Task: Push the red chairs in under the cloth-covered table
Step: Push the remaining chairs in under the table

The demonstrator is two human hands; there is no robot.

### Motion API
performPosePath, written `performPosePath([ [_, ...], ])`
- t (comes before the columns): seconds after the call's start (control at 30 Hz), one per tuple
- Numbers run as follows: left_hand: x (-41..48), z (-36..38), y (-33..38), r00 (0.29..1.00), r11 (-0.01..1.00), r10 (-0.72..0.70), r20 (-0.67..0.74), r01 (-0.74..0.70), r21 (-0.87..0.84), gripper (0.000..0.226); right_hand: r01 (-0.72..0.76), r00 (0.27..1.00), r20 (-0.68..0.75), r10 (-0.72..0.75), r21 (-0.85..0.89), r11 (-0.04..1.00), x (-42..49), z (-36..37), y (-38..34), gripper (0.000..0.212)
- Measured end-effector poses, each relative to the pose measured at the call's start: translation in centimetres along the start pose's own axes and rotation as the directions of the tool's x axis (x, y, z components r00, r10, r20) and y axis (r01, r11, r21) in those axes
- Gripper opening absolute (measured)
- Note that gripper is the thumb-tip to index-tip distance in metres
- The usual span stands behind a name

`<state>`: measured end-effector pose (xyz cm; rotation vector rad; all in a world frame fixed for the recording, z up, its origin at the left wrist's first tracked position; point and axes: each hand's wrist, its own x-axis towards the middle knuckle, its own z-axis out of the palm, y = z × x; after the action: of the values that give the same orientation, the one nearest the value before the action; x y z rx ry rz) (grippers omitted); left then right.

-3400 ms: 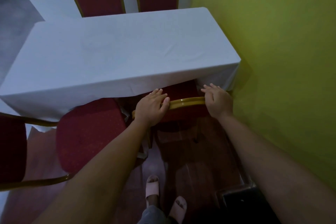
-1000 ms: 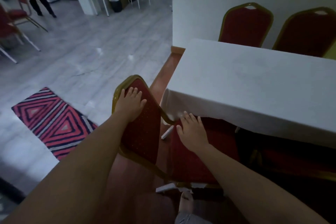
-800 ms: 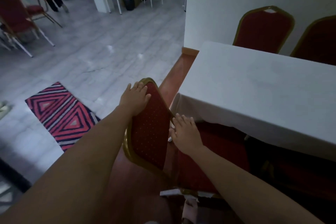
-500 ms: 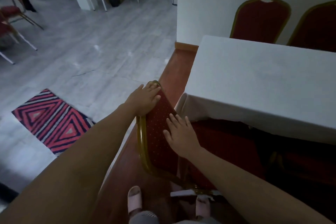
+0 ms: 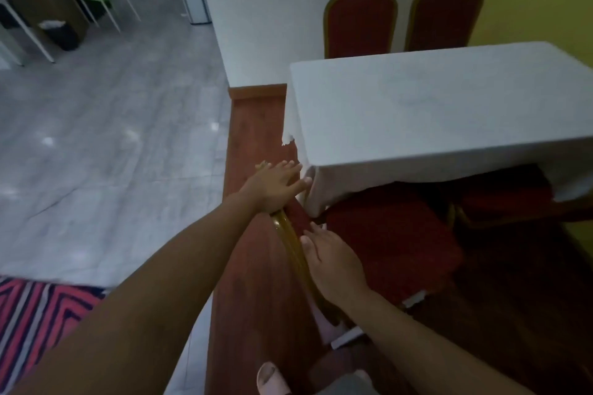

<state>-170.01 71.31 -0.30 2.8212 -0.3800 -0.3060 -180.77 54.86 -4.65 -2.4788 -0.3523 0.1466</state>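
At table corner [image 5: 308, 189] | left hand [image 5: 272, 186], right hand [image 5: 333, 263] flat, fingers spread, on red chair [image 5: 391, 234] | rug [image 5: 38, 321] left

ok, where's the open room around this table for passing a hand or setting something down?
The tablecloth top is fully bare. The wooden floor strip to the table's left is open. It is crowded at the near corner, where the left hand and right hand hold the red chair; another seat fills the rest of that side.
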Motion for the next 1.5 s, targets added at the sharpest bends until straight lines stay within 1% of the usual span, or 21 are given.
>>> performPosePath([
  [0.07, 0.1, -0.6, 0.0, 1.0, 0.999, 0.029, 0.004, -0.029, -0.016, 0.088, -0.042, 0.999, -0.011, 0.042, 0.034, 0.999, -0.4, 0.0, -0.7, 0.05],
  [0.13, 0.1, -1.0, 0.0, 0.998, 0.997, 0.061, -0.009, -0.062, -0.042, 0.095, -0.076, 0.997, -0.017, 0.076, 0.023, 0.997, -0.4, 0.2, -1.6, 0.057],
  [0.23, -0.1, -1.0, -0.7, 0.998, 0.996, 0.058, -0.02, -0.06, -0.062, 0.094, -0.125, 0.992, -0.035, 0.125, -0.003, 0.992, -0.2, 1.0, -2.9, 0.067],
  [0.3, 0.0, -0.7, -1.4, 0.996, 0.993, 0.065, -0.068, -0.072, -0.095, 0.086, -0.153, 0.986, -0.076, 0.151, -0.016, 0.988, -0.4, 1.6, -3.5, 0.073],
  [0.37, 0.2, -0.3, -1.9, 0.991, 0.99, 0.073, -0.11, -0.086, -0.115, 0.09, -0.173, 0.977, -0.131, 0.169, -0.025, 0.985, -0.6, 2.0, -3.7, 0.073],
  [0.47, 0.2, 0.4, -2.6, 0.981, 0.986, 0.072, -0.178, -0.097, -0.134, 0.093, -0.161, 0.967, -0.209, 0.146, -0.057, 0.985, -0.8, 2.2, -3.8, 0.075],
  [0.57, -0.2, 0.8, -2.8, 0.971, 0.98, 0.065, -0.228, -0.105, -0.168, 0.093, -0.118, 0.95, -0.299, 0.085, -0.094, 0.989, -1.0, 2.2, -3.8, 0.078],
  [0.63, -0.6, 1.1, -2.8, 0.968, 0.977, 0.046, -0.249, -0.096, -0.191, 0.095, -0.082, 0.934, -0.356, 0.026, -0.144, 0.986, -1.3, 2.3, -3.7, 0.073],
  [0.7, -1.2, 1.5, -2.9, 0.965, 0.977, 0.056, -0.257, -0.106, -0.186, 0.098, -0.073, 0.924, -0.383, -0.012, -0.206, 0.976, -1.9, 2.5, -3.6, 0.066],
  [0.77, -1.9, 1.7, -2.9, 0.96, 0.981, 0.075, -0.27, -0.121, -0.155, 0.099, -0.077, 0.917, -0.398, -0.032, -0.254, 0.964, -2.5, 2.5, -3.5, 0.067],
  [0.9, -4.0, 2.3, -1.9, 0.946, 0.984, 0.106, -0.305, -0.143, -0.102, 0.1, -0.074, 0.91, -0.411, -0.051, -0.283, 0.956, -4.5, 1.9, -2.3, 0.065],
  [0.97, -5.3, 3.0, -1.0, 0.922, 0.979, 0.141, -0.361, -0.184, -0.088, 0.099, -0.053, 0.902, -0.424, -0.077, -0.286, 0.957, -5.7, 1.4, -1.5, 0.058],
  [1.03, -6.4, 3.8, -0.1, 0.888, 0.968, 0.148, -0.436, -0.221, -0.121, 0.093, -0.019, 0.9, -0.425, -0.1, -0.268, 0.963, -6.7, 0.8, -0.6, 0.054],
  [1.13, -7.2, 5.1, 1.4, 0.842, 0.943, 0.112, -0.527, -0.258, -0.212, 0.082, -0.019, 0.91, -0.403, -0.095, -0.269, 0.963, -8.0, -0.1, 1.0, 0.061],
  [1.23, -7.8, 5.7, 2.5, 0.818, 0.937, 0.146, -0.556, -0.295, -0.188, 0.079, -0.042, 0.927, -0.367, -0.072, -0.293, 0.955, -9.2, -0.9, 2.0, 0.069],
  [1.3, -8.0, 5.9, 2.4, 0.809, 0.934, 0.19, -0.556, -0.323, -0.152, 0.081, -0.099, 0.933, -0.36, -0.009, -0.281, 0.955, -10.0, -0.9, 1.7, 0.075],
  [1.33, -7.9, 5.8, 2.2, 0.815, 0.931, 0.207, -0.541, -0.334, -0.147, 0.08, -0.148, 0.925, -0.379, 0.04, -0.261, 0.954, -10.2, -0.7, 1.2, 0.075],
  [1.37, -7.5, 5.5, 1.8, 0.835, 0.931, 0.211, -0.508, -0.33, -0.156, 0.081, -0.207, 0.912, -0.398, 0.102, -0.232, 0.95, -10.1, -0.6, 0.5, 0.074],
  [1.43, -6.2, 4.5, 1.0, 0.909, 0.945, 0.172, -0.38, -0.261, -0.198, 0.084, -0.318, 0.88, -0.418, 0.228, -0.16, 0.934, -9.2, -0.2, -1.1, 0.068],
  [1.5, -4.8, 3.5, 0.1, 0.964, 0.959, 0.136, -0.227, -0.185, -0.213, 0.091, -0.405, 0.834, -0.437, 0.336, -0.07, 0.912, -8.1, 0.0, -2.6, 0.056],
])
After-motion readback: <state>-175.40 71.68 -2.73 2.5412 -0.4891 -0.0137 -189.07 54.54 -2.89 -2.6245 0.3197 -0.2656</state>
